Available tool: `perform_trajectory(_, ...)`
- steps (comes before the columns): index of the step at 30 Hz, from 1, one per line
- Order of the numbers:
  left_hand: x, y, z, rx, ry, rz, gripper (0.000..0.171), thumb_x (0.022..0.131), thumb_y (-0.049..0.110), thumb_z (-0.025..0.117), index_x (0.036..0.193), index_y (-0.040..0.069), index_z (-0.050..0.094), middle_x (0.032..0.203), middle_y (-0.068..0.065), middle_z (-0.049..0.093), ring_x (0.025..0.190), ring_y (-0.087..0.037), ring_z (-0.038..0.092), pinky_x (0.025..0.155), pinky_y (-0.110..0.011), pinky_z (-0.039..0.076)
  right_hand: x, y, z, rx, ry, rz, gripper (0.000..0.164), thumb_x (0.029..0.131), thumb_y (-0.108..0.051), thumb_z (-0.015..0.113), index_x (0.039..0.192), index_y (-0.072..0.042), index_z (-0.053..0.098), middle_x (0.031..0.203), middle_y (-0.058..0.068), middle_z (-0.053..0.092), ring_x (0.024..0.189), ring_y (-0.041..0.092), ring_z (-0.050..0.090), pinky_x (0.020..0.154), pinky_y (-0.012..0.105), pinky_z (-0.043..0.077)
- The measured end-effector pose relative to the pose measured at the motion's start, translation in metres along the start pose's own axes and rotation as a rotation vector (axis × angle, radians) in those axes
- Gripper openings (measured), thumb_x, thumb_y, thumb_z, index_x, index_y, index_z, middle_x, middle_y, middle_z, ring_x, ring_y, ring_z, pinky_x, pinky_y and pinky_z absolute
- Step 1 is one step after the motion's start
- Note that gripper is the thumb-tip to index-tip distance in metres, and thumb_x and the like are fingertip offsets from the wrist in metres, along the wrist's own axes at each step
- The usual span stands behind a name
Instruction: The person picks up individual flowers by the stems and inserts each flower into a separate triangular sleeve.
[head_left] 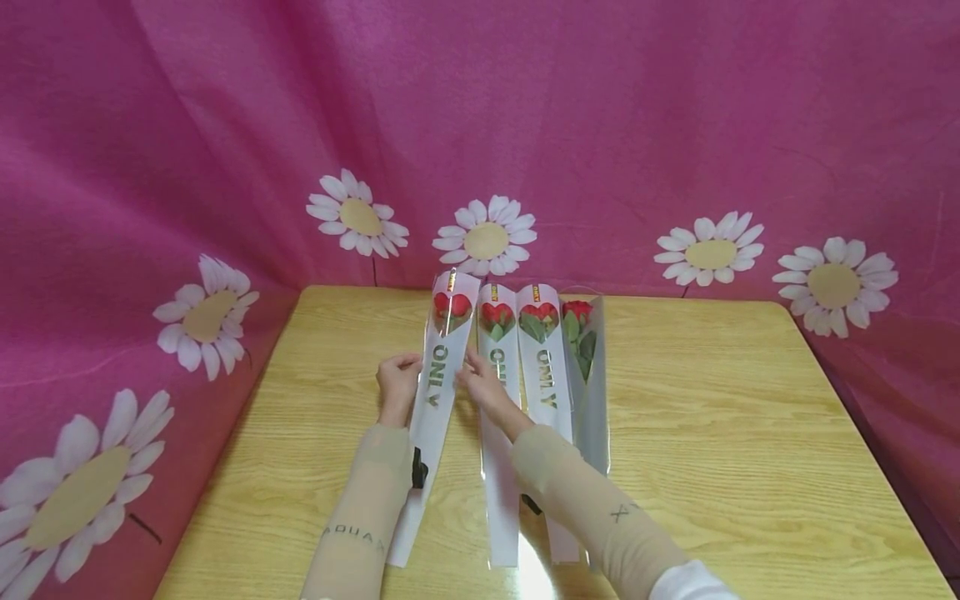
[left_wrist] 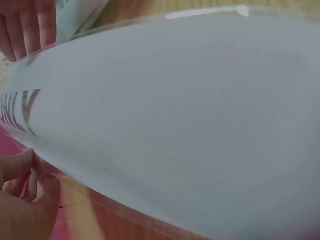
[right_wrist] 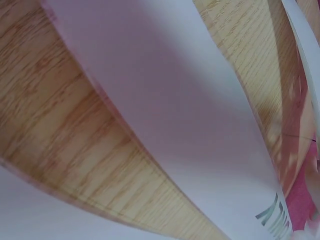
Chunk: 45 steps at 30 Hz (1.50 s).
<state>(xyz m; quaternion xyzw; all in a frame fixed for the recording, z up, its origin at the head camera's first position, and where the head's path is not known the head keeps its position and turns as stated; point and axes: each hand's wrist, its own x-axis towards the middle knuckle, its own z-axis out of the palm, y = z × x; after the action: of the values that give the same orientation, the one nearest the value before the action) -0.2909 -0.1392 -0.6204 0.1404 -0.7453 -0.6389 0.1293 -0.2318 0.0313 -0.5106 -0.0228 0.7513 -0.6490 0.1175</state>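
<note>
A wrapped rose (head_left: 441,375) in a long white and clear sleeve marked ONLY tilts between both hands, its red petals showing through a heart-shaped window. At its left edge, my left hand (head_left: 397,385) pinches the sleeve between thumb and fingers, also seen in the left wrist view. My right hand (head_left: 489,390) holds the opposite edge; in the left wrist view its fingers (left_wrist: 31,25) reach down to the sleeve, their tips partly hidden. Just right of it, two similar wrapped roses (head_left: 498,467) lie side by side, partly covered by my right arm.
A further rose (head_left: 581,342) in a clear and grey sleeve lies at the row's right end. All rest on a wood-grain table (head_left: 712,400). Behind and at the sides hangs a pink cloth (head_left: 600,125) with large white daisies. Small black straps show near both wrists.
</note>
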Motion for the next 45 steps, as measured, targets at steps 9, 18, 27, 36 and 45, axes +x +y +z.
perform_trajectory(9, -0.044, 0.087, -0.007, 0.255, 0.002, -0.201, 0.018, 0.082, 0.009, 0.062, 0.094, -0.003, 0.069, 0.092, -0.016, 0.068, 0.086, -0.028, 0.063, 0.073, -0.036, 0.049, -0.011, -0.013, 0.003, -0.034, -0.074, 0.035, 0.064, 0.084, -0.004, 0.051, 0.142, 0.001, 0.024, 0.145, 0.02, 0.028, 0.134, 0.035, 0.024, 0.111, 0.047, 0.017)
perform_trajectory(18, -0.05, 0.082, -0.001, 0.335, 0.047, -0.252, 0.019, 0.081, 0.013, 0.061, 0.093, 0.002, 0.07, 0.095, -0.013, 0.068, 0.085, -0.031, 0.062, 0.074, -0.042, 0.048, 0.002, 0.009, 0.003, -0.056, -0.111, 0.159, 0.067, 0.086, -0.014, 0.054, 0.144, -0.006, 0.022, 0.148, 0.013, 0.026, 0.136, 0.029, 0.022, 0.112, 0.044, 0.016)
perform_trajectory(27, -0.049, 0.081, 0.005, 0.305, 0.079, -0.258, 0.017, 0.081, 0.012, 0.062, 0.091, 0.001, 0.071, 0.094, -0.014, 0.069, 0.084, -0.029, 0.063, 0.074, -0.041, 0.049, 0.007, 0.014, -0.003, 0.012, -0.175, 0.201, 0.065, 0.088, -0.014, 0.053, 0.145, -0.01, 0.022, 0.146, 0.011, 0.031, 0.134, 0.025, 0.028, 0.11, 0.042, 0.023)
perform_trajectory(36, -0.051, 0.084, 0.005, 0.31, 0.086, -0.256, 0.017, 0.081, 0.01, 0.061, 0.091, 0.0, 0.071, 0.095, -0.015, 0.068, 0.086, -0.031, 0.062, 0.077, -0.042, 0.049, 0.004, 0.013, -0.004, -0.018, -0.216, 0.176, 0.067, 0.09, -0.018, 0.051, 0.147, -0.009, 0.014, 0.149, 0.013, 0.023, 0.136, 0.029, 0.02, 0.11, 0.048, 0.022)
perform_trajectory(45, -0.052, 0.083, 0.009, 0.351, 0.083, -0.234, 0.02, 0.08, 0.009, 0.058, 0.094, 0.001, 0.07, 0.097, -0.015, 0.067, 0.087, -0.032, 0.062, 0.076, -0.044, 0.049, -0.001, -0.004, -0.014, -0.19, -0.246, 0.213, 0.07, 0.089, -0.016, 0.052, 0.146, -0.004, 0.013, 0.149, 0.017, 0.022, 0.137, 0.031, 0.019, 0.112, 0.046, 0.015)
